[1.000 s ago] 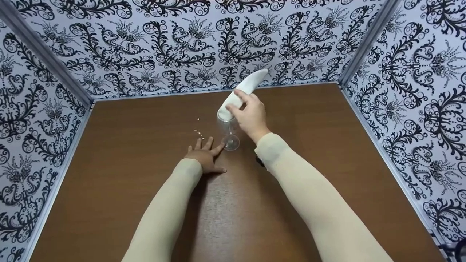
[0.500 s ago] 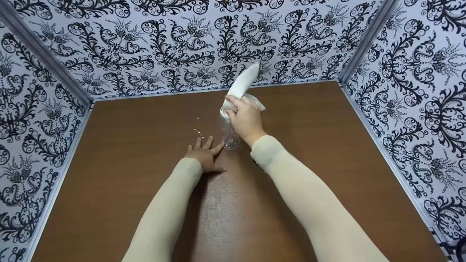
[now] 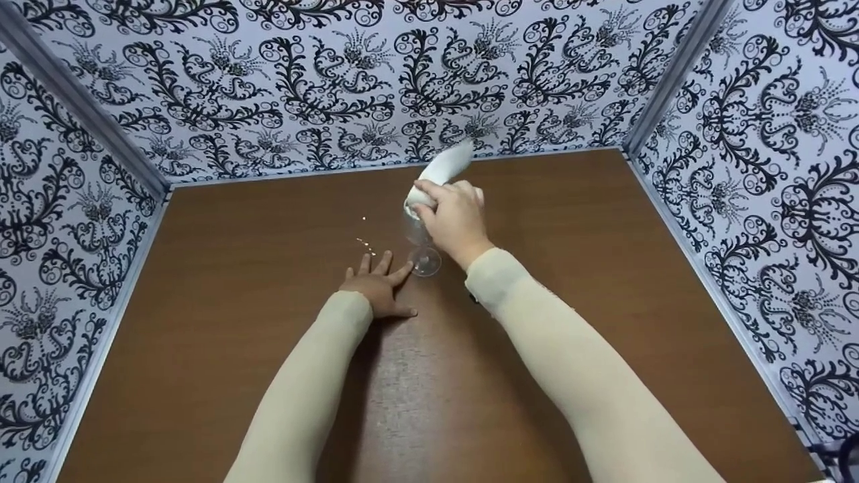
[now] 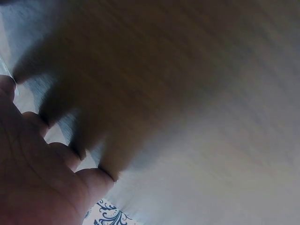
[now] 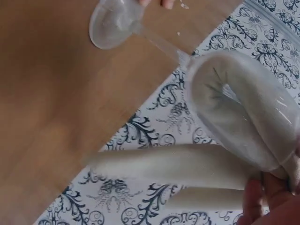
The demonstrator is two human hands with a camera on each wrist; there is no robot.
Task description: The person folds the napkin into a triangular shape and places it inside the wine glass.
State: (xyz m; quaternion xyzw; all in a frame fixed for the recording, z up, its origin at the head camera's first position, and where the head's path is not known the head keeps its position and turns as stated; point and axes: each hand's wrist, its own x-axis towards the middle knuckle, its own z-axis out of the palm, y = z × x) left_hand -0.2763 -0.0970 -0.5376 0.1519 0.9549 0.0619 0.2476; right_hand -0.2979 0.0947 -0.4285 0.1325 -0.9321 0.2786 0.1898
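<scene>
A clear wine glass (image 3: pixel 427 261) stands upright on the brown table. My right hand (image 3: pixel 458 218) pinches a white cloth (image 3: pixel 445 166) at the mouth of the glass, thumb and index finger close to the rim. Part of the cloth fills the bowl (image 5: pixel 225 98) in the right wrist view, while loose ends (image 5: pixel 178 161) of it hang outside beside the fingers. My left hand (image 3: pixel 377 290) lies flat on the table, fingers spread, its index fingertip at the foot of the glass. The left wrist view shows that hand (image 4: pixel 42 173) with fingertips down on the tabletop.
Small pale specks (image 3: pixel 366 244) lie on the table (image 3: pixel 255 235) just beyond the left fingers. Patterned black-and-white walls (image 3: pixel 322 87) close off the back and both sides. A dark curved object (image 3: pixel 849 459) shows at the lower right corner.
My right hand has shifted slightly left, and the cloth's upper end has dropped lower. A flap seen right of the hand half a second ago is now mostly hidden. The left hand stays still.
</scene>
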